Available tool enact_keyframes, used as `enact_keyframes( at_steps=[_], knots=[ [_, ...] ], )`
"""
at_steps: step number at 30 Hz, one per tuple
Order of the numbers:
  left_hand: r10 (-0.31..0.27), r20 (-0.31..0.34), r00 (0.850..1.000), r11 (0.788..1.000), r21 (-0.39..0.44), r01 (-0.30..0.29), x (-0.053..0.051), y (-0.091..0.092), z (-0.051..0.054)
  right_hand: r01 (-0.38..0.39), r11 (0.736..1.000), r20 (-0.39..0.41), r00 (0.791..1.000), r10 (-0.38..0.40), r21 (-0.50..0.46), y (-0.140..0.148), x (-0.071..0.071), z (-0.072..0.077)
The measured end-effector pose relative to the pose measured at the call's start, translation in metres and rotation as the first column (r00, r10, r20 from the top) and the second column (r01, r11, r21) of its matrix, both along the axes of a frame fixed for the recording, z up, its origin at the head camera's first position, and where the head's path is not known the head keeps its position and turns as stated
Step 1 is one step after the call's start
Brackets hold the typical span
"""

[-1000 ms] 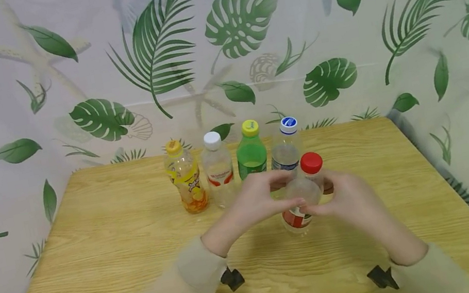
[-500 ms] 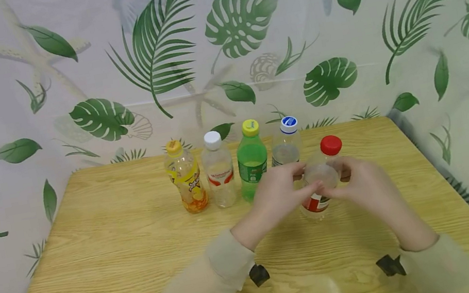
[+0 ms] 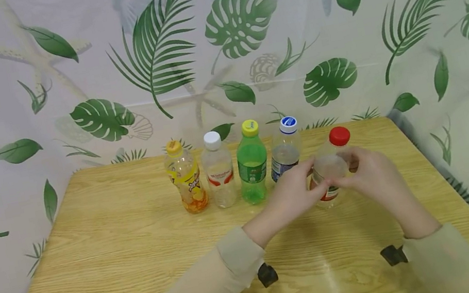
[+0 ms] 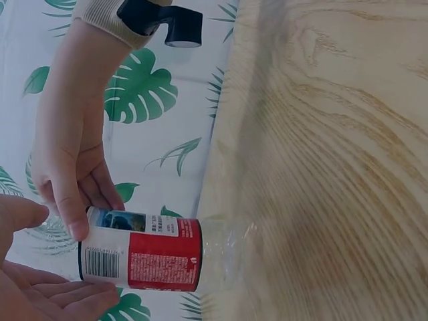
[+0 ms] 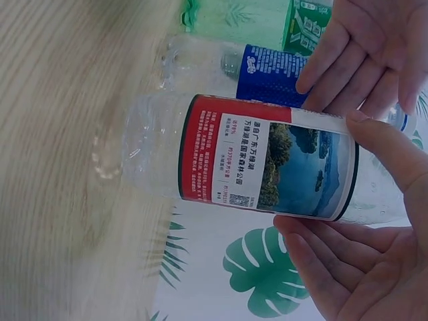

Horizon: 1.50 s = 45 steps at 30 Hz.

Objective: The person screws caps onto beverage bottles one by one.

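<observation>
A clear plastic bottle (image 3: 330,165) with a red cap and a red label stands upright between my hands. My left hand (image 3: 289,196) is around its left side, and my right hand (image 3: 377,174) is around its right side, thumbs meeting in front. In the right wrist view, the right thumb presses the label (image 5: 294,160) edge and the fingers lie beneath. The left fingers (image 4: 73,294) lie nearly straight along the bottle in the left wrist view. Its base is near the tabletop; I cannot tell if it touches. Just left stands a blue-labelled bottle (image 3: 285,152).
Continuing the row leftward are a green bottle (image 3: 252,164) with a yellow cap, a clear white-capped bottle (image 3: 222,182), and an orange-capped bottle (image 3: 187,186) with a yellow label. The wooden table (image 3: 111,273) meets a leaf-patterned cloth (image 3: 222,75) behind and at the sides.
Both hands have carried the red-capped bottle right and slightly back, from in front of the row to its right end. The other bottles have stayed put.
</observation>
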State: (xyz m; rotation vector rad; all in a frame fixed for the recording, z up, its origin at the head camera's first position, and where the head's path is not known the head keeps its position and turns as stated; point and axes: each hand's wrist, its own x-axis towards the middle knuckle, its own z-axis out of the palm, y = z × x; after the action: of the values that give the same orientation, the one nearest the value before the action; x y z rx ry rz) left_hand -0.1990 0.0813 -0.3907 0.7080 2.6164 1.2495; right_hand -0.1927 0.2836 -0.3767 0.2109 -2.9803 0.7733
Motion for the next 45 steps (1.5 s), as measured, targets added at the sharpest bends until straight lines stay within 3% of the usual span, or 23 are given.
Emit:
enact_keyframes(
  at_steps=[8,17,29,40,45],
  knots=[
    [-0.028,0.067,0.997,0.996,0.084,0.023,-0.006,0.007,-0.011,0.020,1.000,0.030,0.999,-0.019,-0.014,-0.001,-0.013,-0.006],
    [0.012,0.166,0.986,0.997,0.069,-0.024,-0.006,0.009,-0.009,0.038,0.999,0.042,0.998,-0.037,-0.020,-0.005,-0.032,-0.008],
    [0.037,0.167,0.985,0.999,0.029,-0.043,-0.012,0.021,-0.010,0.050,0.998,0.049,0.998,-0.048,-0.031,-0.007,-0.048,-0.015],
    [0.020,0.220,0.975,0.993,0.112,-0.046,-0.013,0.022,-0.014,0.060,0.996,0.014,0.998,-0.059,-0.070,-0.007,-0.055,-0.023],
    [0.020,0.197,0.980,0.994,0.105,-0.042,-0.012,0.022,-0.015,0.066,0.993,0.013,0.998,-0.065,-0.097,-0.008,-0.054,-0.026]
  ],
)
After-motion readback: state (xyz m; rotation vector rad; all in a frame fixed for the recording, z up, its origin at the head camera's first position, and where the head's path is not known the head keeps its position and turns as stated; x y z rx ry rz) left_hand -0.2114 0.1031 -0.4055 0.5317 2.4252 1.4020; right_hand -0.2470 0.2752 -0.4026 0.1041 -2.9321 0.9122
